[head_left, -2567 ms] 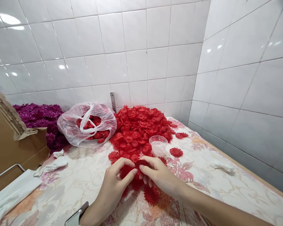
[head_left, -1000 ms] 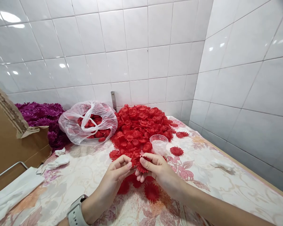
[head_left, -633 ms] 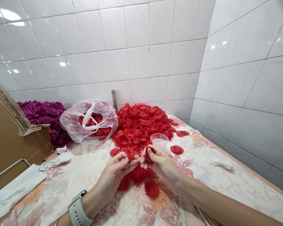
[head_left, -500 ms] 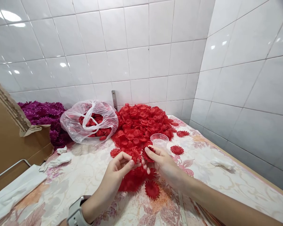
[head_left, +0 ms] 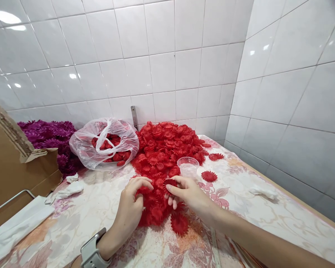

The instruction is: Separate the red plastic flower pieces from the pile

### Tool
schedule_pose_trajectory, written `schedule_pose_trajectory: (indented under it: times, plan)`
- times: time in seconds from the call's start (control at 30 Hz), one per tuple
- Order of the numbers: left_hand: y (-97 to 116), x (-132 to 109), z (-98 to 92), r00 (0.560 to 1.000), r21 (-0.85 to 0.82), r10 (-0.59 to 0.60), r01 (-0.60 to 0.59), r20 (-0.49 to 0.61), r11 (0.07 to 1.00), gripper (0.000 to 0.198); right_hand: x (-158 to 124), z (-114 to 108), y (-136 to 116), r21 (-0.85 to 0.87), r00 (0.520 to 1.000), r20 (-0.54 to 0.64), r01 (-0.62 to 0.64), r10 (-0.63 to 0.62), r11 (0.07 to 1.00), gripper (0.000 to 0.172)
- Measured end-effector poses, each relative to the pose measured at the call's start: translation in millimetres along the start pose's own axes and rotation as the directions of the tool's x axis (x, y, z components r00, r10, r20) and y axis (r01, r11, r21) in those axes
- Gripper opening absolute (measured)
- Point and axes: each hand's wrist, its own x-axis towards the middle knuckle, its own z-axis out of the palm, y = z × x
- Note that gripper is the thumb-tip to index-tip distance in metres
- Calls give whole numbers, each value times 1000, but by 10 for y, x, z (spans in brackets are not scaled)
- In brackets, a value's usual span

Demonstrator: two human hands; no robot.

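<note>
Red flower pieces lie in a big heap point(head_left: 167, 145) that runs from the wall down toward me. Over its near left edge is my left hand point(head_left: 132, 203), thumb and fingers apart, with nothing visible between them. My right hand point(head_left: 188, 193) pinches a dark red flower piece point(head_left: 170, 185) between thumb and fingers, its lower fingers curled below. Just behind that hand sits a clear round plastic tub point(head_left: 188, 166). One loose red flower point(head_left: 179, 223) lies on the cloth below my right hand, and another point(head_left: 209, 176) lies right of the tub.
A knotted clear plastic bag point(head_left: 104, 143) of red pieces stands left of the heap, with purple flowers point(head_left: 51, 136) behind the cardboard box point(head_left: 19, 178) at far left. Crumpled white scraps point(head_left: 264, 192) lie on the flowered tablecloth point(head_left: 100, 203). Tiled walls point(head_left: 162, 70) rise behind and at right.
My left hand has let go of the red flower piece and opened, moving slightly left. My right hand still holds its piece and has shifted a little left.
</note>
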Motion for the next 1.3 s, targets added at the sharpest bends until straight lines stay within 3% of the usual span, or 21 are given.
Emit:
schedule_pose_trajectory:
  times: [0.13, 0.27, 0.4, 0.57, 0.77, 1.0, 1.17, 1.3]
  plan:
    - [72, -16, -21, 999, -35, -48, 48, -5, 998, 27, -16, 11, -38, -31, 999, -38, -11, 10, 999, 13]
    - [147, -47, 7, 981, -161, -139, 160, 133, 974, 9, -16, 26, 24, -50, 999, 50, -2, 5, 999, 20]
    - [146, -69, 52, 960, -274, -173, 232, 222, 934, 14, -15, 44, 88, -61, 997, 74, -2, 6, 998, 27]
    - [155, -74, 65, 931, -305, -205, 298, 303, 904, 16, -53, 69, 58, -94, 1000, 19, -12, 14, 995, 26]
    - [152, -106, 74, 893, -379, -222, 376, 392, 845, 15, -68, 56, 38, -232, 994, -51, 80, -94, 969, 40]
    - [163, -62, 50, 904, -413, -237, 379, 355, 828, 14, -69, 35, 7, -106, 997, 74, 22, -14, 994, 35]
    - [75, -8, 70, 872, -586, -302, 483, 385, 650, 22, -66, 82, -9, 136, 989, 144, 15, -35, 991, 31]
    - [30, -12, 106, 861, -653, -292, 507, 416, 563, 26, -98, 137, -15, 304, 992, 122, -7, -32, 953, 28]
